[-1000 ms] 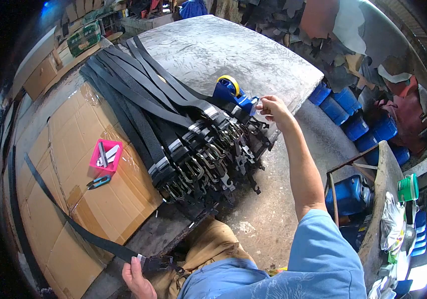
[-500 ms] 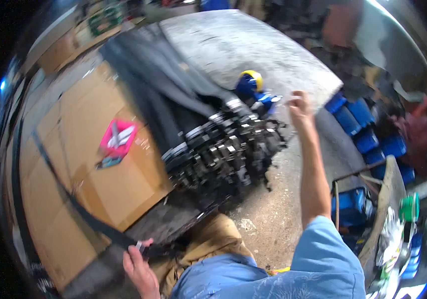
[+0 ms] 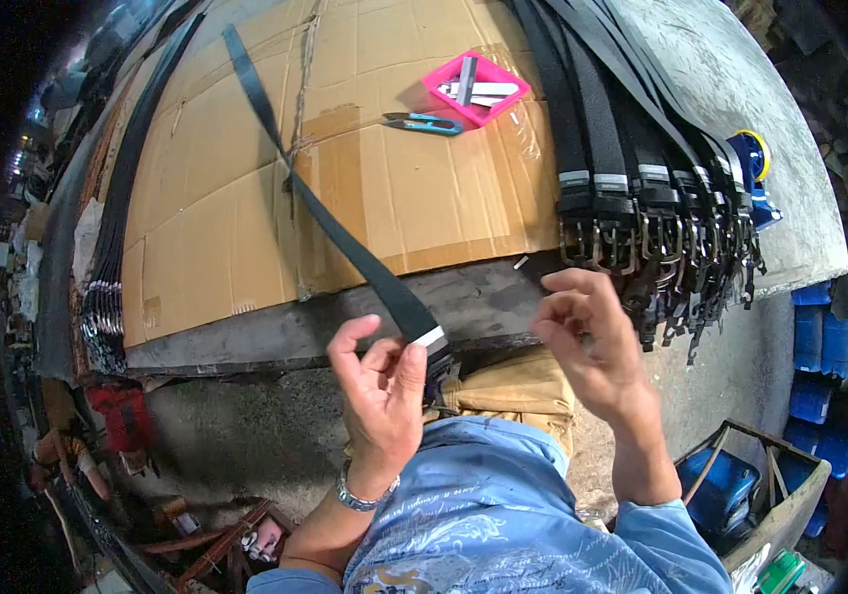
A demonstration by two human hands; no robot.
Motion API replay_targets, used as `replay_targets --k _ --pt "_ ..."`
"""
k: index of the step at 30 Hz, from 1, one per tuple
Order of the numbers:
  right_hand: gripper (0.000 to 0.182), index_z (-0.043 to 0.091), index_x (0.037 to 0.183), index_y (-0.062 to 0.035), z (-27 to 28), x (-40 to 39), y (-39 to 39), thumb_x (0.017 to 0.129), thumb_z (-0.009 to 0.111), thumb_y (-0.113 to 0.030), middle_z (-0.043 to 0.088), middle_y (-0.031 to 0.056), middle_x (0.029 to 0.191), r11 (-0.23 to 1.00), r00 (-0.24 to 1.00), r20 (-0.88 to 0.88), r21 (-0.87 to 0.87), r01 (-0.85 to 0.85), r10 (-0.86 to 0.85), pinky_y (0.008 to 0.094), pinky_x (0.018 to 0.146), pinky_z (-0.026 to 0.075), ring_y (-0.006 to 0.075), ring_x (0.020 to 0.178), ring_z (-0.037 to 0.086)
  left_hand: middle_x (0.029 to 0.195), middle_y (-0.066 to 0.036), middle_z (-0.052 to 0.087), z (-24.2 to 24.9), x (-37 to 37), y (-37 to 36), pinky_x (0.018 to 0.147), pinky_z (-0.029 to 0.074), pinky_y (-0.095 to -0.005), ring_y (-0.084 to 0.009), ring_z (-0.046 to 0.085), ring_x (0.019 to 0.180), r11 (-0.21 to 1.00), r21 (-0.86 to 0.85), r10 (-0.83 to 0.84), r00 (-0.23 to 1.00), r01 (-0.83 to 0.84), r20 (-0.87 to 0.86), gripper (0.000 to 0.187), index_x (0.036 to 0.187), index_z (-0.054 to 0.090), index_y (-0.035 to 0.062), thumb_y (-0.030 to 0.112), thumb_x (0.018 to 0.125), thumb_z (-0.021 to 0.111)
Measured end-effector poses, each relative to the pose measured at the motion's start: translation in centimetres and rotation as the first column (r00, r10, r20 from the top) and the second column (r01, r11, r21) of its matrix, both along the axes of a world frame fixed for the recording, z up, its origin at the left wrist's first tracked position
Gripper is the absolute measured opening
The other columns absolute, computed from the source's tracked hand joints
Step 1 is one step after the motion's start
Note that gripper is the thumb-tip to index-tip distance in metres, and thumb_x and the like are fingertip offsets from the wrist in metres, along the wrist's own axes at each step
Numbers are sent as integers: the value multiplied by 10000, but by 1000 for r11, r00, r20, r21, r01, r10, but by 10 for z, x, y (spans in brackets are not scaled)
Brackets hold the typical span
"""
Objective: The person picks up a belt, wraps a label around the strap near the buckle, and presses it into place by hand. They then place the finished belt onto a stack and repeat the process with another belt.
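At lower centre of the frame: left hand [image 3: 380, 391], palm up, thumb beside the white band [image 3: 430, 337] of a single black belt [image 3: 361, 249]; whether the fingers are clamped on it or merely touch it cannot be told. Belt: laid slantwise from upper left of centre down to the lap, its tail resting on cardboard [image 3: 419, 193], its dark buckle end [image 3: 440, 384] over the near edge; the surface likely bears the long part, so the hand need only mind the heavier end. Right hand [image 3: 587, 342], right of centre: raised clear of the belt, thumb and forefinger apart, the rest curled; whether anything thin is pinched there cannot be told. Cardboard: spread over the dark table [image 3: 483, 302], probably as a clean, smooth bed. Pink tray [image 3: 504, 106], upper centre: holds pale strips, its walls presumably keeping such small pieces together. Snips [image 3: 424, 123]: just beside the tray, apparently parked within reach. Belt pile [image 3: 607, 129], upper right: lengths side by side, buckles gathered at the near edge and hanging over it, perhaps so that the straps lie flat. Tape dispenser [image 3: 747, 158], blue with a yellow ring: beyond the pile, far right, seemingly kept off the cardboard.
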State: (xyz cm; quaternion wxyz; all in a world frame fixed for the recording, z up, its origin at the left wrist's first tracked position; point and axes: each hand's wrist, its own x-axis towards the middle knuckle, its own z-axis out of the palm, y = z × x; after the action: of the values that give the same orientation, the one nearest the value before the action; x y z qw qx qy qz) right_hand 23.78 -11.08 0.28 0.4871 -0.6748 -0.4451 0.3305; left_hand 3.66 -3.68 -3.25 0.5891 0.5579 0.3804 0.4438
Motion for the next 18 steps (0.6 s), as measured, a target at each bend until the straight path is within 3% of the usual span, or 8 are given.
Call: replay_targets --k 2,3,6,10,14,18 --pt "370 473 1194 -39 1 -12 9 864 637 -7 640 76 850 998 998 -7 -14 -59 59 270 623 451 126 670 543 913 -53 615 -2 -10 6 641 448 -210 -64 541 744 972 228 13 951 62 -310 201 1142 539 28 70 951 584" --pt "375 474 1195 -41 2 -17 13 860 640 -7 639 82 848 995 995 -9 -20 -97 97 278 618 452 134 665 545 898 -34 612 4 -13 5 628 452 -211 -49 543 720 995 73 -43 937 72 -346 85 994 625 14 72 937 603" --pt "384 476 1199 -42 5 -29 23 856 642 -7 633 99 845 983 983 -17 -19 -181 181 300 614 464 174 667 566 892 -35 603 9 -13 11 649 467 -216 -65 577 737 980 -2 -191 949 197 -249 135 1034 629 -13 67 931 596" --pt "369 478 1198 -36 5 -37 31 861 624 -6 630 125 859 967 966 65 12 -253 252 346 639 488 270 727 621 948 -61 608 14 -13 15 717 509 -236 -109 625 817 966 -110 -248 960 234 -134 176 1044 628 -32 83 912 620" --pt "380 475 1200 -33 5 -42 34 850 619 1 639 153 883 953 948 106 8 -304 301 393 680 508 332 798 643 916 -72 614 7 -14 17 693 518 -243 -122 638 812 967 -67 -253 948 245 -193 123 947 644 -26 84 892 650" --pt "389 489 1199 -31 1 -40 36 837 626 4 645 154 897 949 931 192 -1 -315 310 400 700 514 334 820 643 874 -64 610 8 -13 18 669 513 -243 -117 634 784 973 -88 -227 941 212 -250 106 889 637 -23 81 889 656"
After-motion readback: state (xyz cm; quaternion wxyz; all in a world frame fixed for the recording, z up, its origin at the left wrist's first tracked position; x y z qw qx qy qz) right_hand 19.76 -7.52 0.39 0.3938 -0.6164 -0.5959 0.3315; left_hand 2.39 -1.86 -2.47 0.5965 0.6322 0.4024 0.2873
